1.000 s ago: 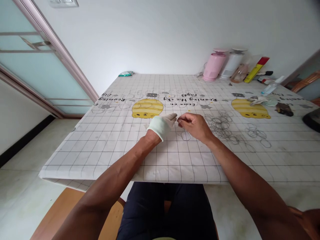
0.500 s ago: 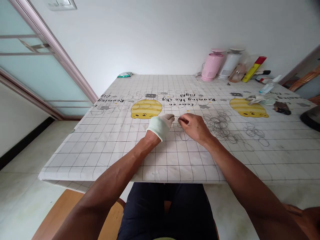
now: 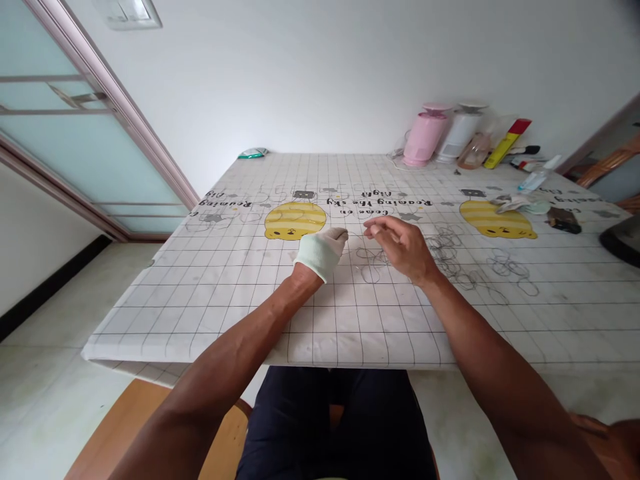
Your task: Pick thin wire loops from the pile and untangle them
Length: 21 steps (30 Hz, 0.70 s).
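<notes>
My left hand, in a pale green and white glove, is held over the middle of the table with its fingers pinched; what they grip is too small to make out. To its right is my bare right hand, its fingers apart and nothing visible between them. A gap separates the two hands. Thin dark wire-like loops lie in a tangle beside and partly behind my right hand. A smaller group of loops sits farther right. More thin loops lie between and below the hands.
The checked tablecloth has printed yellow bears. Along the wall at the back right stand a pink device, a white device, a bottle and a yellow-red box. A glove and a black object lie at right.
My right hand has moved right, away from my left hand, and its fingers have opened. My left hand has stayed nearly in place. The view has shifted slightly.
</notes>
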Tool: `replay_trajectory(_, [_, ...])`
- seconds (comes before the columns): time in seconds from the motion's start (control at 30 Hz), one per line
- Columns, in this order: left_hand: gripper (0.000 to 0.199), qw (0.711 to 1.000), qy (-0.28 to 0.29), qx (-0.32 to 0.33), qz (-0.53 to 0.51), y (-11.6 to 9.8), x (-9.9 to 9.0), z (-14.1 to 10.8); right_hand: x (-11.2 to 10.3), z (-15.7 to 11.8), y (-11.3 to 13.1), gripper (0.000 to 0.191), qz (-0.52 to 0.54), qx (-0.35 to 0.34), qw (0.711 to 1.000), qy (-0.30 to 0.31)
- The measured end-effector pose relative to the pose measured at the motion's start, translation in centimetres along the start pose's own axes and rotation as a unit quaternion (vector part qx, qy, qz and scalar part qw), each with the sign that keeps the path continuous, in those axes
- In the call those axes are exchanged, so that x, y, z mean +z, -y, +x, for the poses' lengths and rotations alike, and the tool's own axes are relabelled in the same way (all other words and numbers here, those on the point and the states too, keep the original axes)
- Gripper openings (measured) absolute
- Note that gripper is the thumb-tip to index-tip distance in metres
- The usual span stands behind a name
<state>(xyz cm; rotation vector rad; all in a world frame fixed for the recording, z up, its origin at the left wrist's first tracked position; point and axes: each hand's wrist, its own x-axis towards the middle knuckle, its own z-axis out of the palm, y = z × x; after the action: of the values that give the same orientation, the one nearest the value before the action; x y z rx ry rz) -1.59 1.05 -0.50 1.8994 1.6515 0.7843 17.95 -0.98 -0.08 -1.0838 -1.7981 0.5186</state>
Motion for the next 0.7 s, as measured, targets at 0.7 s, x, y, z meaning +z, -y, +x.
replay_trajectory(0.7, [0.031,0.988,0.012,0.110,0.108,1.6,2.4,0.1,2.7,0.4,-2.2,0.043,-0.287,-0.161,0.944,-0.010])
